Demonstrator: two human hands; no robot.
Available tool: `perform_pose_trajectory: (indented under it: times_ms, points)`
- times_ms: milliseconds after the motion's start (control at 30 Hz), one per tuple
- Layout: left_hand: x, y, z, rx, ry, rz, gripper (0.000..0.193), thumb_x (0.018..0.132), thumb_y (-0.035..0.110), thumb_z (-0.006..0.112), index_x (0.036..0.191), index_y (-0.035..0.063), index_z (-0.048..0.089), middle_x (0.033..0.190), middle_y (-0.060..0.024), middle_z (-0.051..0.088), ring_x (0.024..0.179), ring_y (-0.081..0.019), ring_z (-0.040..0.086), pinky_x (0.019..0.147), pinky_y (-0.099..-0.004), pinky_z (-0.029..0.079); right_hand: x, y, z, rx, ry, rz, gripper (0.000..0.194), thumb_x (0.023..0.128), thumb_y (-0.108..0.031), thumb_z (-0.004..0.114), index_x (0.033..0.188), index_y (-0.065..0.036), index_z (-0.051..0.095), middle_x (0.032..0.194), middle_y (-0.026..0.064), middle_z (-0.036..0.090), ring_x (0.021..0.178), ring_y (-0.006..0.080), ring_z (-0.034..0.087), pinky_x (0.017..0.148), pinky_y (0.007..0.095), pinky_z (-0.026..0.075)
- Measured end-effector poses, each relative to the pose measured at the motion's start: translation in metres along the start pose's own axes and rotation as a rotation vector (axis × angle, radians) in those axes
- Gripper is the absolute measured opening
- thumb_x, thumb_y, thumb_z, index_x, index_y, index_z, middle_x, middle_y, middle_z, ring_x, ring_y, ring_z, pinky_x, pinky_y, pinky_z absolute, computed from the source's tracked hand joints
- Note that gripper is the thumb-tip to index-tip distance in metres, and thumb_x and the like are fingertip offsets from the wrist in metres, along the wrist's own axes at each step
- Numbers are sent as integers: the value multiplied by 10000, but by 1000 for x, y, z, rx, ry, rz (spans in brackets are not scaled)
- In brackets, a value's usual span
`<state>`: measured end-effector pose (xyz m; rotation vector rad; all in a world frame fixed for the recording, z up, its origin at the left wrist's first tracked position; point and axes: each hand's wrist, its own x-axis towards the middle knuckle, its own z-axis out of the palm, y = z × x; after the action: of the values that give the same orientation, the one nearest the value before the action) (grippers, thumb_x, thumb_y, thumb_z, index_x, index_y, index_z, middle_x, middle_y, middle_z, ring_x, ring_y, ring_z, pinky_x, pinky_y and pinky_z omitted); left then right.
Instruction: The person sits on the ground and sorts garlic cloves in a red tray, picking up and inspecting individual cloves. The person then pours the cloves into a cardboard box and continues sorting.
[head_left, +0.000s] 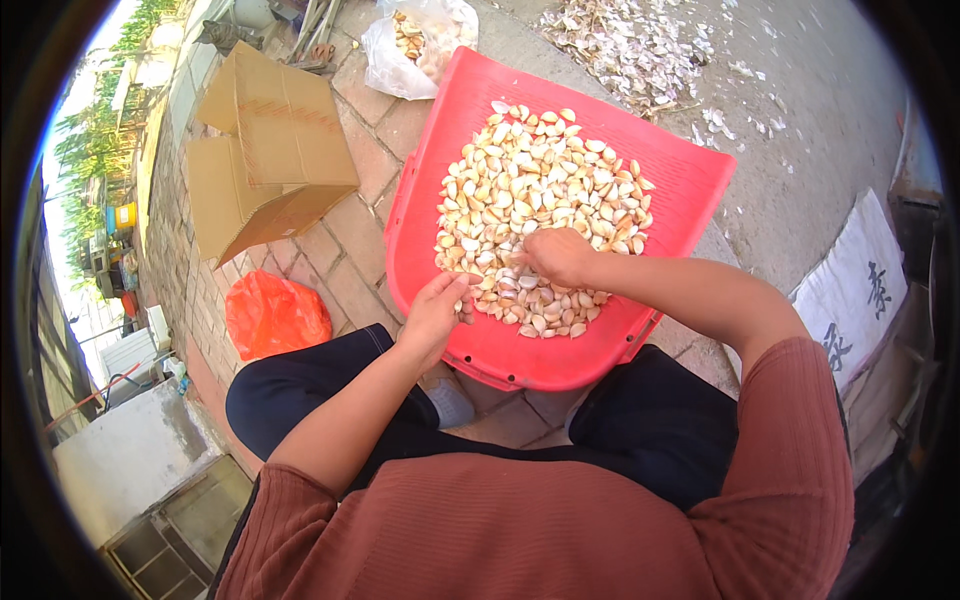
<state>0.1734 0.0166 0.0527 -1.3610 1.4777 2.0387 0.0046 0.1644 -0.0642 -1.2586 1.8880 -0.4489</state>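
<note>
A heap of garlic cloves (540, 195) lies in a red plastic scoop-shaped tray (675, 180) in front of my knees. My left hand (441, 309) is over the tray's near left edge, thumb and forefinger pinched together, with a small pale piece, seemingly a garlic clove, against its fingers. My right hand (556, 257) reaches into the near middle of the heap, its fingertips among the cloves; whether they grip one cannot be told. Below that hand, the nearest cloves look pinker than those farther up.
An open cardboard box (292, 127) and a red plastic bag (274, 315) are on the brick paving at the left. Beyond the tray sit a clear plastic bag of garlic (442, 37) and scattered garlic skins (637, 45). A white cloth sack (851, 277) bearing writing lies right.
</note>
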Motion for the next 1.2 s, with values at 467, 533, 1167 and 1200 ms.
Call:
perform_pose_trajectory:
  times_ms: [467, 533, 1167, 1200]
  points:
    - [14, 32, 39, 172, 136, 396, 322, 1091, 252, 378, 971, 12, 556, 721, -26, 565, 583, -70, 460, 522, -249, 393, -28, -82, -85, 133, 262, -375, 139, 906, -133, 579, 936, 0, 605, 890, 191, 633, 827, 393, 645, 709, 484, 516]
    - [11, 30, 39, 124, 183, 278, 327, 1092, 249, 369, 968, 10, 554, 725, -32, 571, 583, -71, 466, 521, -252, 399, -26, -91, -80, 63, 224, -337, 134, 898, -128, 579, 915, 0, 612, 900, 192, 642, 809, 392, 648, 688, 489, 521]
    - [16, 30, 3, -390, 75, 35, 226, 1032, 149, 462, 1175, 17, 576, 788, -27, 545, 650, -112, 506, 528, -260, 407, -18, -26, -5, 12, 142, -421, 244, 910, -172, 639, 1121, -53, 609, 981, 138, 592, 998, 338, 611, 826, 426, 521]
    - [16, 28, 1, -387, 59, 24, 237, 1037, 163, 462, 1188, 17, 573, 798, -14, 548, 649, -103, 499, 536, -249, 406, -12, -33, 12, -48, 125, -463, 210, 931, -174, 598, 1108, -64, 617, 975, 133, 590, 992, 329, 617, 807, 427, 521]
